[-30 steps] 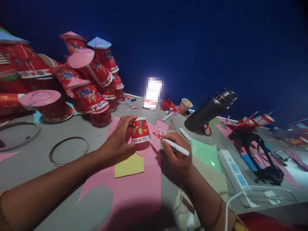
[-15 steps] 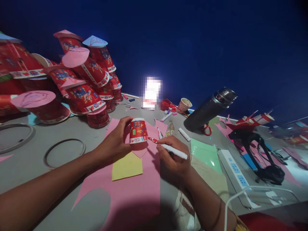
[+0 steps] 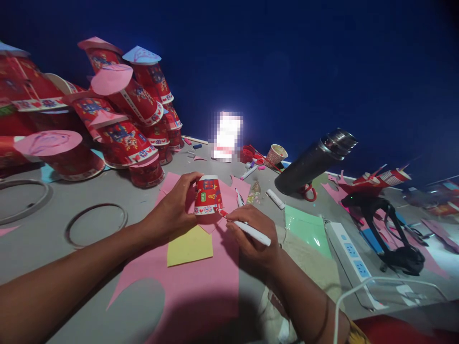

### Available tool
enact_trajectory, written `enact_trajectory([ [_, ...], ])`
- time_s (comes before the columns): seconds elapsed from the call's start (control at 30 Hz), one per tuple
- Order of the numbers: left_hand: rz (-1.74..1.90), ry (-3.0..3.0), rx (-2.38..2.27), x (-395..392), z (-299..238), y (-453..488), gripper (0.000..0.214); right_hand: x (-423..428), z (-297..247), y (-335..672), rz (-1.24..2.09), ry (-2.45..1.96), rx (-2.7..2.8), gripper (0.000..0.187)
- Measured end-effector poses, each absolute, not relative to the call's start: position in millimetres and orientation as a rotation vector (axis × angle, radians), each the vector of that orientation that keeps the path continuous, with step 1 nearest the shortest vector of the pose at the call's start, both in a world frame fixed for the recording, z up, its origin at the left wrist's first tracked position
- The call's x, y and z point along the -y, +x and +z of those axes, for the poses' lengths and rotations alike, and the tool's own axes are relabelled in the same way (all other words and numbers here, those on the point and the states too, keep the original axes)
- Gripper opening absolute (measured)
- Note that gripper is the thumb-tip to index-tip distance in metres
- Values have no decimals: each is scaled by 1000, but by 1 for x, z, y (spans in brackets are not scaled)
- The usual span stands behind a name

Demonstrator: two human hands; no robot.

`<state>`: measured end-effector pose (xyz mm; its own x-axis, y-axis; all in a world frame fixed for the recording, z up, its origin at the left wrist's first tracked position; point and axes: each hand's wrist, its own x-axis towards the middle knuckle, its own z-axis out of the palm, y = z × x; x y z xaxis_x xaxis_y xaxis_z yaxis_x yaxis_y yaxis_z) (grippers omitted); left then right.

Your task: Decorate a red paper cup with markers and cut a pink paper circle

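A red patterned paper cup (image 3: pixel 208 195) is held upside down by my left hand (image 3: pixel 180 200), its fingers closed round the cup's left side. In my right hand (image 3: pixel 256 234) is a white marker (image 3: pixel 251 232) with a red tip end. That tip meets the white patterned band near the cup's rim, at the lower right. Beneath both hands lies a large cut sheet of pink paper (image 3: pixel 211 296), with a yellow paper square (image 3: pixel 190 247) on top of it.
Stacked red cups with paper cone tops (image 3: pixel 124 138) rise at the left, near two grey rings (image 3: pixel 96 224). A dark flask (image 3: pixel 311 165), a green sheet (image 3: pixel 308 229), a power strip (image 3: pixel 353 258) and a black strap-like device (image 3: pixel 390 243) lie rightward. A bright blurred screen (image 3: pixel 227 136) stands behind.
The marker tip has shifted left along the cup's lower band, and my right hand has moved slightly left with it. My left hand keeps hold of the cup.
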<state>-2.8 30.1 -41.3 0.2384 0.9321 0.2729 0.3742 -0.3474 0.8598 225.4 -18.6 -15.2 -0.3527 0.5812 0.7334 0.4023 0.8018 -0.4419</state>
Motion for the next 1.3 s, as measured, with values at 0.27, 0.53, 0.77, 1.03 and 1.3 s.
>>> enact_trajectory([
  [0.27, 1041, 1881, -1242, -30, -45, -5, 89, 18, -15, 226, 243, -782, 2038, 12],
  [0.53, 1039, 1899, -1266, -30, -44, -5, 91, 19, -10, 225, 210, -751, 1984, 12],
  [0.77, 1026, 1890, -1271, -29, -43, -5, 92, 19, -13, 226, 225, -809, 2027, 11],
  [1.03, 1019, 1918, -1242, -30, -42, -7, 92, 18, -10, 227, 279, -801, 2000, 10],
  [1.3, 1022, 1918, -1240, -29, -42, -6, 92, 19, -12, 228, 282, -832, 1996, 10],
])
